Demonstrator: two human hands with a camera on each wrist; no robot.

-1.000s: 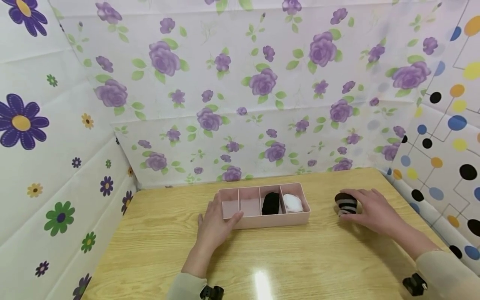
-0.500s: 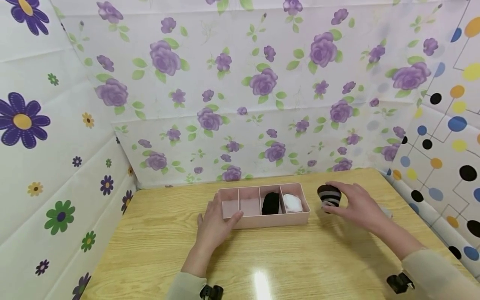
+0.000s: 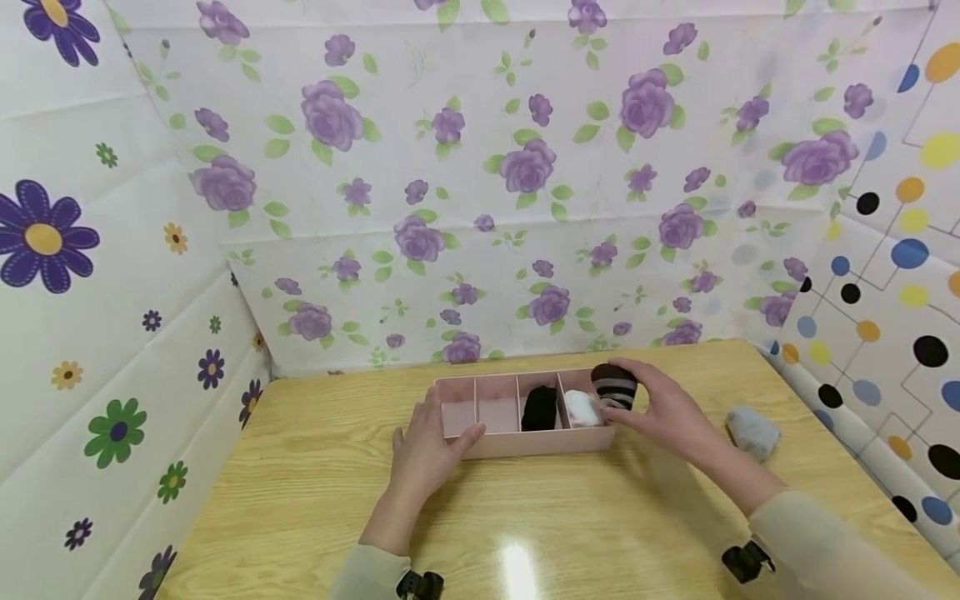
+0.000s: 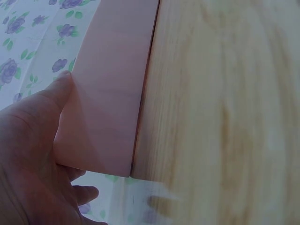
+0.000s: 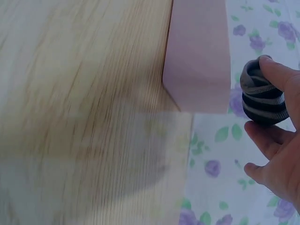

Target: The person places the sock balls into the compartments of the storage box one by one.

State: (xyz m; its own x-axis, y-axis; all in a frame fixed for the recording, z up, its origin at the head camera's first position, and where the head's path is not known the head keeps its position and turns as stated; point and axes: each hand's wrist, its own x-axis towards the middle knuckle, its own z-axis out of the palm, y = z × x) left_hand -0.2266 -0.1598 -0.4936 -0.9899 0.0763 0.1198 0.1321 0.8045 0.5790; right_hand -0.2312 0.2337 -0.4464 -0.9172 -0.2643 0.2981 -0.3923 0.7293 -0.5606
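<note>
My right hand pinches a rolled sock with black, brown and grey stripes between thumb and fingers. It is held up over the right end of a pink divided box. In the right wrist view the striped sock shows folded into a ball beside the box's end. My left hand grips the box's left end, thumb on the front rim and fingers along the side. A white rolled sock lies in the rightmost compartment, partly overlapped by my right hand. One compartment left sits a black rolled sock.
A light grey rolled sock lies on the wooden table to the right, beyond my right forearm. The two left compartments of the box show bare floors. Patterned sheets rise behind the table and along both sides.
My right hand has lifted the striped sock from the table's right side and carried it left to the box. The grey sock has come into view. My left hand stays put.
</note>
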